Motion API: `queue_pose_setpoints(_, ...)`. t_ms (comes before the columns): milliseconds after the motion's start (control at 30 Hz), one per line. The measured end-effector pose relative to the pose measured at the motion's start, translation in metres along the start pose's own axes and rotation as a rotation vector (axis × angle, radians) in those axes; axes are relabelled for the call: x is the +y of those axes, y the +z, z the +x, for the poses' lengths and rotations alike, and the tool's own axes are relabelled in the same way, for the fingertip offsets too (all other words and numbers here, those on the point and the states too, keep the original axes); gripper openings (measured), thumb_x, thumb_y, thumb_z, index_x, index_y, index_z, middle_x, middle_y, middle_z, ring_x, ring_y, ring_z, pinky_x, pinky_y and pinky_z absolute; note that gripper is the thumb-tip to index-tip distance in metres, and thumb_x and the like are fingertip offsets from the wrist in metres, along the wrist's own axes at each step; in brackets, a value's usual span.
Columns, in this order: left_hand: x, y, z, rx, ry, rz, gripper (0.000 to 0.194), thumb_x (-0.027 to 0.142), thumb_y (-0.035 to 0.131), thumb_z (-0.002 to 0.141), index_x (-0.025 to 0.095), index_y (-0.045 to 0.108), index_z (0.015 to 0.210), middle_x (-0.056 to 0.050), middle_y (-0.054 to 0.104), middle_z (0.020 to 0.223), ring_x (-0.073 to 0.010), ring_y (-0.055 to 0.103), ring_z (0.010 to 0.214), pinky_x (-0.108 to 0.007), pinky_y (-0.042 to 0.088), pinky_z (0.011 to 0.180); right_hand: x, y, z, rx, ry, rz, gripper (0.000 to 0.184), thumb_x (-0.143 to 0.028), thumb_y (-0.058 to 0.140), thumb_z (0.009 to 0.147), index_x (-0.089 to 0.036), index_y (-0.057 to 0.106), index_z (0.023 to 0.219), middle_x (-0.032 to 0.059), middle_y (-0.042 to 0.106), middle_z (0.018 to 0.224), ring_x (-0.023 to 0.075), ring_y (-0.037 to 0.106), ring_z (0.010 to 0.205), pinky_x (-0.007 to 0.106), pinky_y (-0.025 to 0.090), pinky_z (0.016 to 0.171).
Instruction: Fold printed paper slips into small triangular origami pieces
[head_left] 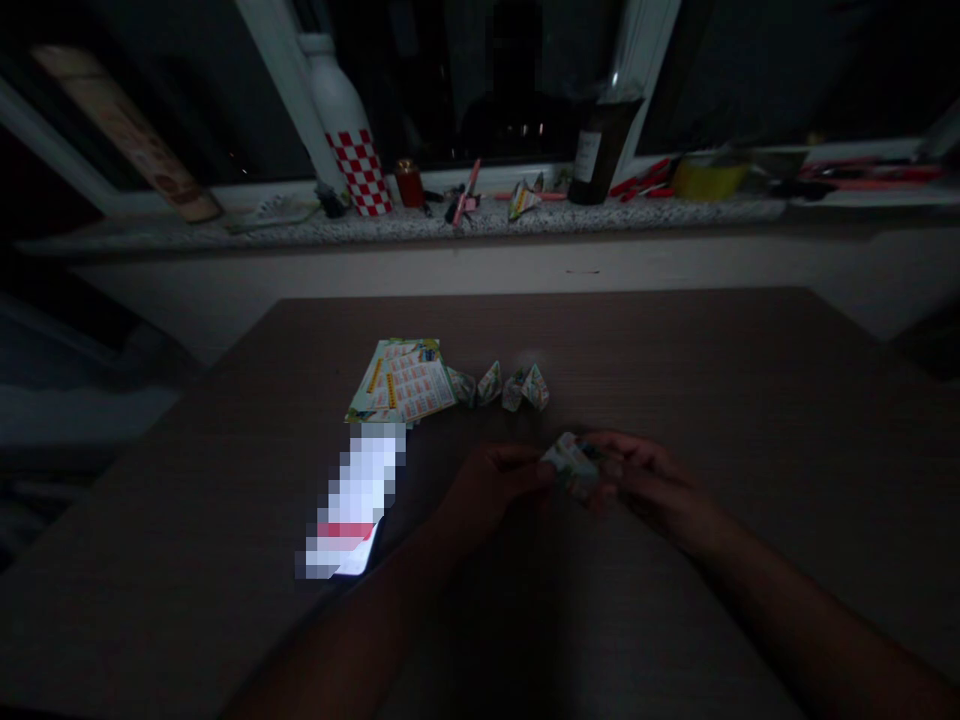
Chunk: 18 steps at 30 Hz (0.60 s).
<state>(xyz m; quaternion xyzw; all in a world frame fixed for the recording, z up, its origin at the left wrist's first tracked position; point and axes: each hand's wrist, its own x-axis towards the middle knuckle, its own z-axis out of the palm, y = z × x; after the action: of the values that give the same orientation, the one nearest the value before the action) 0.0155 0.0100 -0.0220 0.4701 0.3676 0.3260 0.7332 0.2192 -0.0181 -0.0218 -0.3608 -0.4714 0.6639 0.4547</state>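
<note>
A small folded piece of printed paper (571, 466) is held above the table between my two hands. My left hand (501, 482) pinches its left side, thumb and finger closed on it. On the other side, my right hand (651, 480) grips the right edge with its fingertips. Dim light hides the finer creases. Beyond my hands stands a row of several folded paper pieces (489, 383) in the same print. Left of that row lies a stack of flat printed sheets (411, 382), green, white and yellow with red figures.
A lit phone (357, 500) lies on the wooden table (735, 380), left of my left forearm. Along the granite windowsill (270, 234) stand a white bottle with red checks (352, 160), a small amber jar (409, 184), a dark bag (594, 155) and red pens (645, 180).
</note>
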Motion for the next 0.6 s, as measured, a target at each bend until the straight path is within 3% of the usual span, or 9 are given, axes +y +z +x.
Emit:
queue_pose_setpoints(167,-0.004,0.013,0.002,0.219,0.098,-0.248,0.027,0.04,0.074,0.07,0.013,0.07,0.075,0.001,0.059,0.06,-0.009,0.05,0.053,-0.021,0.038,0.053,0.005,0.01,0.003,0.157,-0.092,-0.058,0.031,-0.037,0.073,0.074,-0.018,0.067,0.098,0.0042,0.069,0.077,0.0146,0.062,0.068,0.026,0.049,0.063)
queue_pose_setpoints(367,-0.008,0.029,0.001,0.273,0.128,-0.41,0.02,0.031,0.075,0.07,0.015,0.072,0.083,-0.001,0.066,0.073,-0.0092,0.055,0.061,-0.021,0.043,0.059,0.005,0.037,0.011,0.303,-0.076,-0.048,0.029,-0.035,0.08,0.063,-0.019,0.069,0.085,-0.0006,0.067,0.067,0.0125,0.061,0.062,0.024,0.049,0.061)
queue_pose_setpoints(500,-0.012,0.033,0.001,0.248,0.133,-0.362,0.021,0.032,0.074,0.072,0.016,0.073,0.086,-0.001,0.068,0.077,-0.0102,0.057,0.065,-0.022,0.044,0.063,0.004,0.037,0.015,0.361,-0.083,-0.12,0.023,-0.037,0.079,0.064,-0.017,0.068,0.07,-0.0022,0.061,0.056,0.011,0.055,0.053,0.023,0.044,0.052)
queue_pose_setpoints(600,-0.01,0.033,-0.001,0.28,0.13,-0.15,0.018,0.032,0.071,0.074,0.014,0.073,0.076,-0.001,0.067,0.069,-0.0106,0.056,0.064,-0.023,0.043,0.065,0.006,0.031,0.014,0.409,-0.089,-0.14,0.023,-0.037,0.077,0.067,-0.017,0.069,0.072,-0.0023,0.06,0.055,0.0097,0.052,0.051,0.022,0.041,0.051)
